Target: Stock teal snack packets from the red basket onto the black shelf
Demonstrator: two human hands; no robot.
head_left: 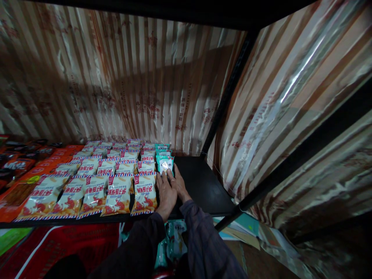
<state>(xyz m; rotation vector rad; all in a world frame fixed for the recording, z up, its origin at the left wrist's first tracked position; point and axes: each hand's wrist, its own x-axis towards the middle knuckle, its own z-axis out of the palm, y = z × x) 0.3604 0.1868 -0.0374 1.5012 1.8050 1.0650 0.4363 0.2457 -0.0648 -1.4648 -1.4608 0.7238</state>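
Observation:
Both my hands reach onto a black shelf [203,186]. My left hand [165,193] lies palm down beside the right edge of the front white-and-red snack bag [144,193], its fingers reaching up to a teal snack bag [164,164]. My right hand [178,184] sits just right of it, fingers touching the same teal bag. That bag stands at the front of a short row of teal bags [162,149]. Whether either hand grips the bag or only presses it, I cannot tell.
Rows of white-and-red shrimp snack bags [95,182] fill the shelf's middle. Orange and dark packets [20,170] lie at the left. Striped foil sheeting [130,77] lines the back and right side. More teal packets [171,240] hang below between my arms.

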